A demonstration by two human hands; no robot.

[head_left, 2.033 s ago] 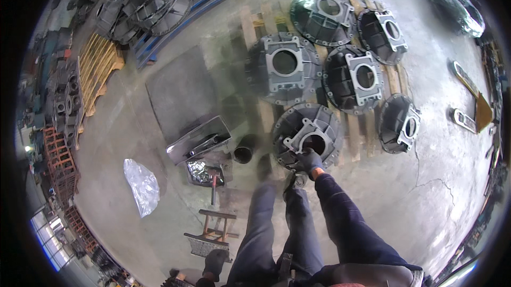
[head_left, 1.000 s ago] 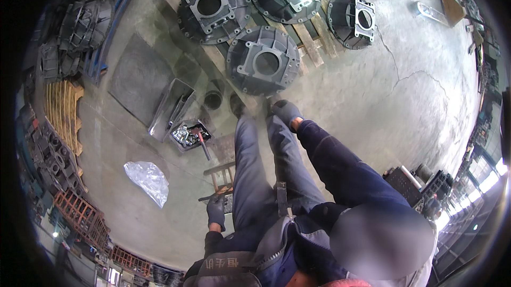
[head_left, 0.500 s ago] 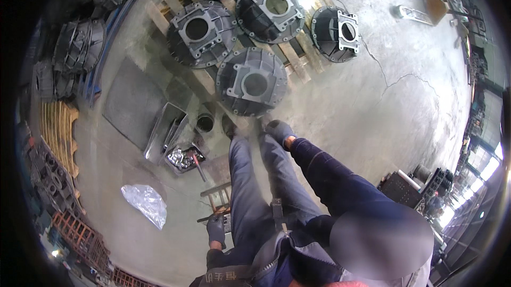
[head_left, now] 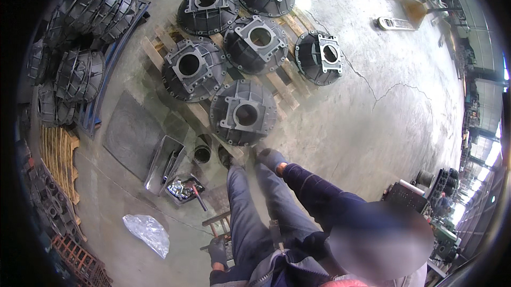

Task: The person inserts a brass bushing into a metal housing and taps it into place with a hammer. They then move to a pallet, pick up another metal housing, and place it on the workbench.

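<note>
My right hand (head_left: 271,160), in a dark grey glove, is stretched out in front of my right leg. It is just short of the nearest dark grey cast bell housing (head_left: 223,114), with a gap between them. The fingers look curled in, and what they hold, if anything, is hidden. Low beside my left leg, my gloved left hand (head_left: 217,251) is closed at a small slatted frame (head_left: 219,225). Whether it grips the frame or a thin brown bar there cannot be made out. Several more bell housings (head_left: 257,42) sit flange down on a wooden pallet (head_left: 280,85).
Left of my legs are a tray of metal parts (head_left: 181,188) with a red-handled tool (head_left: 199,199), a metal bin (head_left: 163,165), a dark round can (head_left: 202,153) and a plastic bag (head_left: 147,235). Stacked housings (head_left: 80,76) stand far left; a pallet jack (head_left: 412,11) at far right.
The view has tilted up, so the housings and floor items appear lower and more of the far pallet shows. Both hands keep about the same place beside the things near them.
</note>
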